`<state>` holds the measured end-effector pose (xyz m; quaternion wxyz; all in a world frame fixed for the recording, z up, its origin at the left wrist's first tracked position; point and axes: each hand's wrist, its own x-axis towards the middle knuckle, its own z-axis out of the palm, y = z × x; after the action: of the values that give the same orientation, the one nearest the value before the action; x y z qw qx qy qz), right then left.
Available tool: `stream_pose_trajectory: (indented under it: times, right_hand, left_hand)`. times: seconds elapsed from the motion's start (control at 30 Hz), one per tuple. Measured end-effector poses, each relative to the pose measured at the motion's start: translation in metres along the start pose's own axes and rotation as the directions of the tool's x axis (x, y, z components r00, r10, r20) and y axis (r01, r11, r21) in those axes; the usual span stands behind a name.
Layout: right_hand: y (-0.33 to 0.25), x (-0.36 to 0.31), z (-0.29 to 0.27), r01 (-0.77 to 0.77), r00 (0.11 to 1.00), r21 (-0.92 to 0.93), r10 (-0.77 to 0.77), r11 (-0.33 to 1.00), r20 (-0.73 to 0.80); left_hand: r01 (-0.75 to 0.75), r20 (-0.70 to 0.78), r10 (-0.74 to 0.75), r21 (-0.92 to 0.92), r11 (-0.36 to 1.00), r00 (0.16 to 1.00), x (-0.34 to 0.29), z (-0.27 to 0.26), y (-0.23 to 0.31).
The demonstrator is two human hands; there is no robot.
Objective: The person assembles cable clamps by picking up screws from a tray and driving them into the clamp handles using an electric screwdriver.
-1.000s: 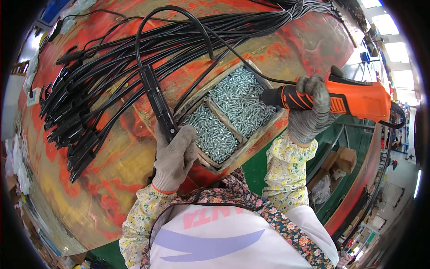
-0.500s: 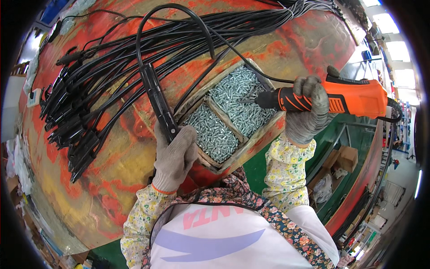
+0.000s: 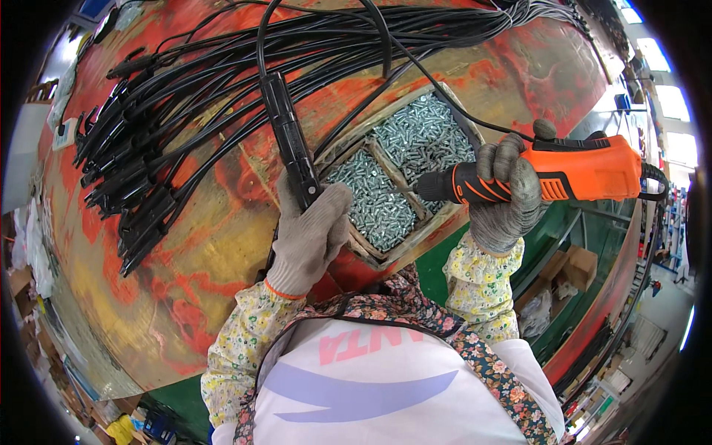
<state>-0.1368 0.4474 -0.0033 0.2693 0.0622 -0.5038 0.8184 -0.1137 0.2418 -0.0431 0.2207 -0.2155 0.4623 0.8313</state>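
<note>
My left hand (image 3: pixel 315 233), in a grey knit glove, is closed around the lower end of a long black plastic housing (image 3: pixel 284 126) with a thick black cable at its far end. A screw-like head shows on the housing near my fingers. My right hand (image 3: pixel 508 189), in a darker grey glove, grips an orange and black electric screwdriver (image 3: pixel 586 169) held level, its nose to the left. That nose is above the divider of a wooden box (image 3: pixel 391 169), apart from the housing. Small silvery screws (image 3: pixel 382 204) fill both compartments; whether a screw sits on the bit I cannot tell.
A bundle of black cables (image 3: pixel 245 81) with black housings (image 3: pixel 141 215) at their left ends lies across the worn red and yellow table (image 3: pixel 200 297). The screwdriver's thin cord (image 3: pixel 452 104) crosses above the box. Cardboard boxes (image 3: pixel 578 267) sit low on the right.
The screwdriver's nose has moved from over the far screw compartment toward the divider, nearer the housing. My left hand keeps its hold. The whole view has shifted slightly.
</note>
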Motion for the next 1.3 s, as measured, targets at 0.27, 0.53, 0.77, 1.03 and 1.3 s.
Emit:
stream_pose_trajectory:
  times: [0.27, 0.53, 0.77, 1.03, 1.3]
  right_hand:
    - [0.002, -0.008, 0.004, -0.007, 0.998, -0.041, 0.005, 0.999, -0.060]
    - [0.000, -0.010, -0.011, -0.001, 1.000, -0.028, 0.001, 1.000, -0.004]
    - [-0.001, -0.010, -0.010, 0.024, 0.998, -0.088, -0.028, 0.996, -0.055]
    - [-0.025, 0.006, 0.003, -0.040, 0.998, 0.147, 0.048, 0.988, -0.051]
    - [-0.011, 0.008, 0.028, -0.211, 0.975, 0.449, 0.217, 0.868, 0.039]
  left_hand:
    - [-0.009, 0.034, 0.008, 0.032, 0.999, 0.999, 0.004, -0.007, -0.005]
    - [0.026, 0.009, -0.027, 0.080, 0.996, 1.000, 0.002, -0.001, 0.000]
    - [-0.005, 0.020, 0.004, 0.058, 0.998, 1.000, 0.002, -0.001, -0.001]
    - [-0.004, -0.034, 0.004, -0.007, 1.000, 0.999, 0.000, -0.005, -0.006]
    - [0.025, -0.039, -0.039, -0.322, 0.947, 0.998, 0.002, -0.003, -0.003]
